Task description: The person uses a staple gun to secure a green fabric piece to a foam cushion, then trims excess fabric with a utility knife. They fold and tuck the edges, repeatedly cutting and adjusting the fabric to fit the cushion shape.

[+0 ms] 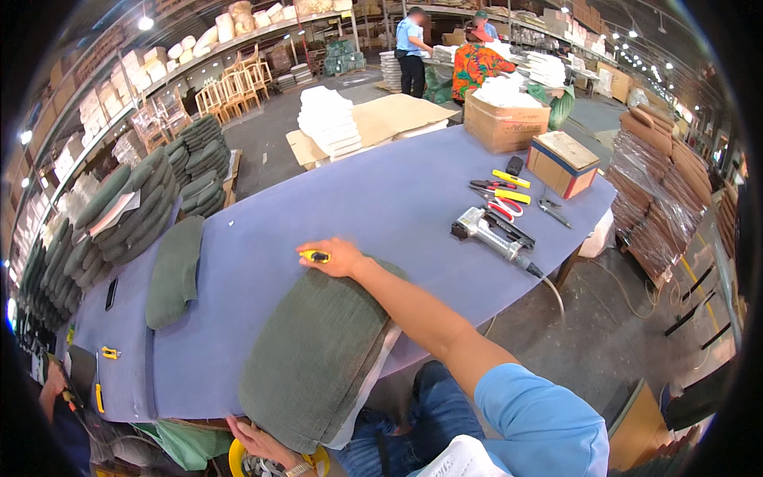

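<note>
A dark green fabric-covered seat cushion [310, 350] rests at the near table edge and extends over my lap, its pale underside showing along the right. My right hand [338, 257] is at its far end, closed around a small yellow and black utility knife [316, 256]. The blade cannot be made out. At the cushion's near left corner, my left hand [261, 442] grips its edge, with some fingers hidden underneath. A second green cushion [176, 270] lies farther left on the blue-covered table [381, 191].
A staple gun [489, 234] with an air hose, red-handled pliers [505, 208] and a small box [562, 163] sit at the right. Stacked green cushions [131, 207] stand left, near another person's arm [52, 389]. Below my left hand is a yellow bucket [237, 458]. People work at the back.
</note>
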### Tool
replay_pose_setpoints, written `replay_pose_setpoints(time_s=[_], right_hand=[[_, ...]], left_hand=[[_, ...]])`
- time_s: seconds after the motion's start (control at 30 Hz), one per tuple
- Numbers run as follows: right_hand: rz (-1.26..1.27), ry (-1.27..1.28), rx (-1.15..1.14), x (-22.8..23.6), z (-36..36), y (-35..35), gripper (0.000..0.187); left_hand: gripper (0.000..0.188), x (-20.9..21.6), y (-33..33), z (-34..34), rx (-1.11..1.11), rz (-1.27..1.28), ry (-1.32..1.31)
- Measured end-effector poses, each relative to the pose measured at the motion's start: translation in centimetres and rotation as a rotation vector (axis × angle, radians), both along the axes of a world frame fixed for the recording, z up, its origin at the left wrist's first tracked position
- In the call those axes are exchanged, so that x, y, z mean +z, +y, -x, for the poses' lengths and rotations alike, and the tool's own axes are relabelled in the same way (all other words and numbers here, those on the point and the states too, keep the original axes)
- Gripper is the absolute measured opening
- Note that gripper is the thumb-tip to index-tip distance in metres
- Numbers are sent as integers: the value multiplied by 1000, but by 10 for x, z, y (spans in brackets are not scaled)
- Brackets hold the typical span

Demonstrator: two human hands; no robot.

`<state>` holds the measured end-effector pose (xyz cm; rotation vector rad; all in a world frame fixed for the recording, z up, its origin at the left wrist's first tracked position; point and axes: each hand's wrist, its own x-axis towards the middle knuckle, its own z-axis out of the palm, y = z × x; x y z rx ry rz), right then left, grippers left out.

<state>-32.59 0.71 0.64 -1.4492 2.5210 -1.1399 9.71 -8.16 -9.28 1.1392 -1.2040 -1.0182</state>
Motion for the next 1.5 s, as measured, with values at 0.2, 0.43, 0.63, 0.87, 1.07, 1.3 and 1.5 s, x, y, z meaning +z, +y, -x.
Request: replay_pose_setpoints(time_s=[0.2, 0.43, 0.63, 0.87, 1.07, 1.3, 1.5], right_hand=[[-15, -78, 16, 24, -22, 9, 46], [224, -221, -1, 1, -31, 65, 43], [393, -311, -318, 28, -67, 101, 45], [486, -287, -192, 42, -162, 169, 42], [620, -90, -280, 20, -241, 192, 34], [368, -149, -515, -37, -277, 236, 29], [554, -224, -565, -34, -265, 246, 26]], left_hand=[[63, 12, 101, 5, -322, -524, 613], [82, 137, 79, -22, -1044, -202, 944], [65, 52, 90, 85, -694, 324, 219], [53, 170, 142, 51, -591, 21, 497], [62, 215, 169, 6, -896, 108, 8], [80, 175, 222, 14, -1067, 456, -557], [91, 143, 251, 25, -1113, 461, -474]])
